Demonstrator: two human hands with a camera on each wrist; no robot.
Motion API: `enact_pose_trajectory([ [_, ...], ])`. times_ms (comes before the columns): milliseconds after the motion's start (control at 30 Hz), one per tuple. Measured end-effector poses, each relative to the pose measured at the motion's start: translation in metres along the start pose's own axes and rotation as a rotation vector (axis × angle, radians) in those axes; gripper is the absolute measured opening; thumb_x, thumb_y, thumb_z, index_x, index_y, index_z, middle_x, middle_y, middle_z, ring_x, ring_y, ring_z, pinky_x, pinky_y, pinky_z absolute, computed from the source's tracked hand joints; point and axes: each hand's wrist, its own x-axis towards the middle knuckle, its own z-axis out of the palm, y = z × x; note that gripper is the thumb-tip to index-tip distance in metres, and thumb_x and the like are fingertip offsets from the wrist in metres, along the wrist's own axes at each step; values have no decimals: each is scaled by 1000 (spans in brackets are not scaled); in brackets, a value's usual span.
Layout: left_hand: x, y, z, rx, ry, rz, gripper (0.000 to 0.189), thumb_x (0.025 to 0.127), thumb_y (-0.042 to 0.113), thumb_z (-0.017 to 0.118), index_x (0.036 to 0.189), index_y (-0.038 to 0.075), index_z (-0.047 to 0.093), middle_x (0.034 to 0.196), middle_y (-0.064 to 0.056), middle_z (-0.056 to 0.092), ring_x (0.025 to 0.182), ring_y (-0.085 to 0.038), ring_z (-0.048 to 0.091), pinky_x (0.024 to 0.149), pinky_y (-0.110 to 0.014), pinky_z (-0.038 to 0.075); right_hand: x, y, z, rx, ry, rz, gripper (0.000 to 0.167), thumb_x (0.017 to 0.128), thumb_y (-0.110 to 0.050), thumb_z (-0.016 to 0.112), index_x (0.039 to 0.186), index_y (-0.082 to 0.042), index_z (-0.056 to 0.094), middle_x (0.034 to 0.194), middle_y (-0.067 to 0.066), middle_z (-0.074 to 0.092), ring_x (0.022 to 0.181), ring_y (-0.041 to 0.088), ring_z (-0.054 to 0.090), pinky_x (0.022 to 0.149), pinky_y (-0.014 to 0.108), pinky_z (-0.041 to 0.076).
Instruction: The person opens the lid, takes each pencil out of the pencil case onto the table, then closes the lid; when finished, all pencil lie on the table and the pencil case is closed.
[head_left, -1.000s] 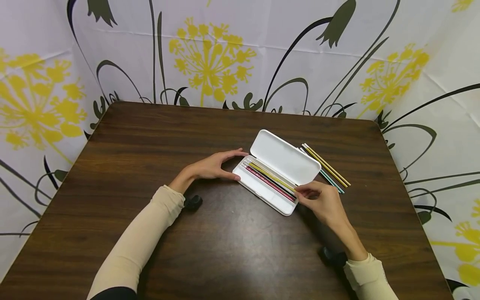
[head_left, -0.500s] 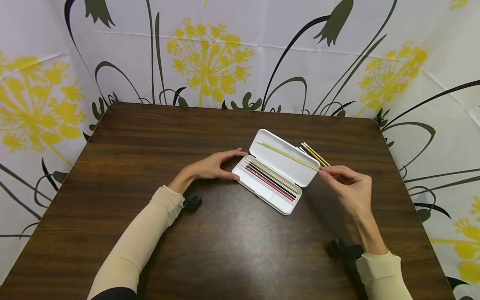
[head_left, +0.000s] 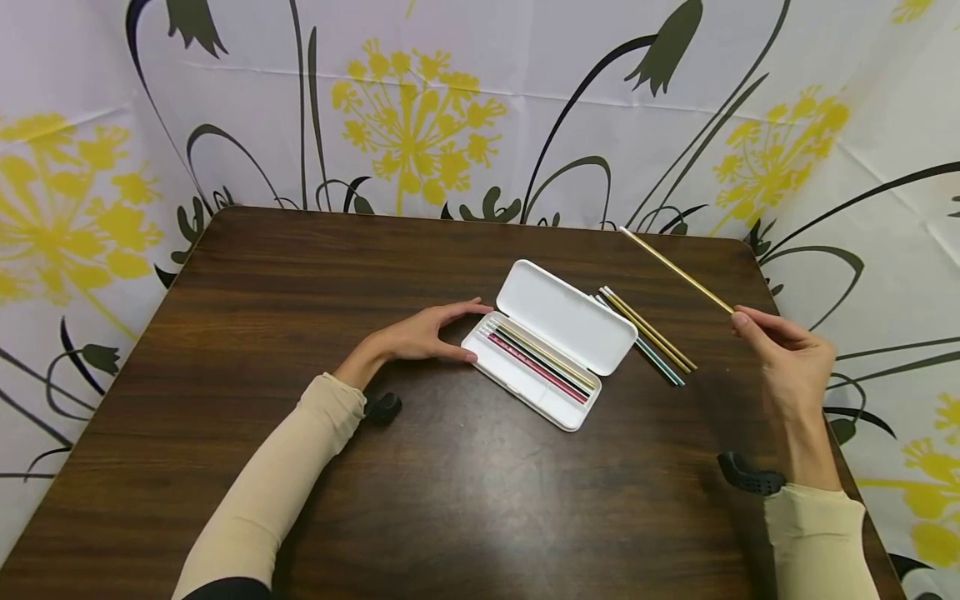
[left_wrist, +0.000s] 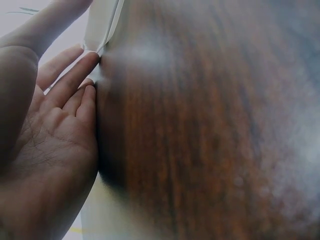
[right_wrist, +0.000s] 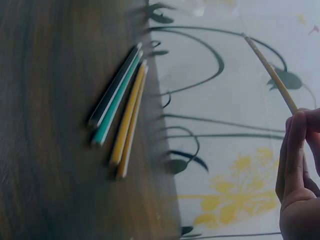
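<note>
A white pencil case (head_left: 517,377) lies with its lid (head_left: 566,315) folded back on the table; several pencils (head_left: 542,364) rest inside, red, black and gold among them. At its left end my left hand (head_left: 416,335) spreads thumb and fingers along the corner, and fairly straight fingers touch the case in the left wrist view. My right hand (head_left: 791,367) pinches a gold-yellow pencil (head_left: 675,271) near one end and holds it raised over the right side of the table. Its white end points up and left.
Beside the lid lie several loose pencils: yellow ones (head_left: 651,329) and, closer to the case, a teal one (head_left: 662,363) and a black one (right_wrist: 114,87). Flower-patterned cloth (head_left: 420,125) hangs behind the brown table (head_left: 337,250). The table's right edge is close to my right hand.
My right hand has drawn the gold-yellow pencil out of the case, across the lid, and away to the right past the loose pencils. My left hand has stayed at the case.
</note>
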Motion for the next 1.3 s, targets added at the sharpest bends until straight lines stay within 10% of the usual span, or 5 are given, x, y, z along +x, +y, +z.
enact_pose_trajectory([
  [500,-6,32,-3,-32,-6,31,76,84,18,80,148,7,41,157,-23,23,145,-34,19,113,-50,18,1,48,-32,-422,-33,286,42,77,-17,85,109,7,72,93,0,75,84,10,68,75,16,48],
  [933,-7,33,-3,-61,-10,-3,75,84,15,79,149,8,41,158,-20,21,146,-30,19,113,-51,18,-4,55,-38,-979,-243,150,40,84,-43,77,100,-7,78,90,2,75,88,3,59,75,20,41],
  [1300,-8,32,-2,-61,-5,1,76,84,17,80,149,10,41,159,-20,21,146,-30,19,113,-49,18,-3,58,-39,-1054,-280,136,43,84,-47,76,99,-7,79,99,11,74,104,26,60,78,27,38],
])
